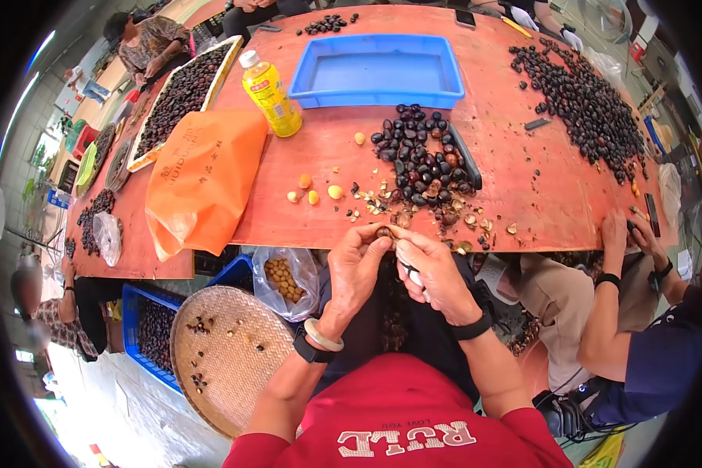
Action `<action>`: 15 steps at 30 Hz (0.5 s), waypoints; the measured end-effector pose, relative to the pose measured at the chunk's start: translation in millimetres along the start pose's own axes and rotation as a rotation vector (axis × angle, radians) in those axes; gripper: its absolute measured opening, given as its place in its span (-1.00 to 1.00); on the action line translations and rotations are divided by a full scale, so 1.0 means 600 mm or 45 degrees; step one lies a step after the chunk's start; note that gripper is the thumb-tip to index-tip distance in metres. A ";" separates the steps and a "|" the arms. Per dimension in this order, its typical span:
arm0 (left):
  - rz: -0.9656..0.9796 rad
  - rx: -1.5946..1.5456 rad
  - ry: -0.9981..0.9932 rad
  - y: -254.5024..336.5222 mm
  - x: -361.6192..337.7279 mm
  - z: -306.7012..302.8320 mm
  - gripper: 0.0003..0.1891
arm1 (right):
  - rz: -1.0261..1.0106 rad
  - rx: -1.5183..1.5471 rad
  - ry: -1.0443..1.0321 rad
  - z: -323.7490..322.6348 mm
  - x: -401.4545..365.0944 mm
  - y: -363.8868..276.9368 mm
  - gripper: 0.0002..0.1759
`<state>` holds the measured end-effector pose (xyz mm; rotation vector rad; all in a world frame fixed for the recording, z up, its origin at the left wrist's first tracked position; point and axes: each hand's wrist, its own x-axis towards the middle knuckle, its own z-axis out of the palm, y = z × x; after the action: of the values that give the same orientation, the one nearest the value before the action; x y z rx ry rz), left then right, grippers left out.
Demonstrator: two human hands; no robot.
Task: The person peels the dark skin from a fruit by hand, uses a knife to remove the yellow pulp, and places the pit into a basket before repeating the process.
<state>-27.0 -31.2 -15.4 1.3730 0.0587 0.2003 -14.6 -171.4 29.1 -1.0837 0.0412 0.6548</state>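
Observation:
At the near edge of the table, my left hand [353, 264] pinches a dark brown nut [383, 232] between thumb and fingertips. My right hand [437, 277] is closed right beside it, its thumb close to the nut. A small tool with a white and black handle [412, 274] shows within the right hand's curled fingers; its working end cannot be made out. Just beyond both hands lie bits of broken shell [378, 204] and a pile of glossy dark nuts [421, 156]. Several peeled yellow kernels [335, 192] sit to the left of the pile.
A blue tray [374, 102], a yellow drink bottle [273, 97] and an orange bag [203, 179] stand on the red table [327, 148]. Lower left are a woven basket [234, 374] and a plastic bag of kernels [285, 281]. A co-worker's hands [628, 234] are at right, near another nut heap [585, 109].

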 end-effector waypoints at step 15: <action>0.000 -0.140 0.106 0.007 0.017 -0.003 -0.79 | 0.050 0.522 -0.071 0.009 0.037 0.016 -0.53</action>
<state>-17.9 -27.2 -11.0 1.2549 0.1160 0.2570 -3.2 -153.3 16.6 -0.6705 0.1429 0.6765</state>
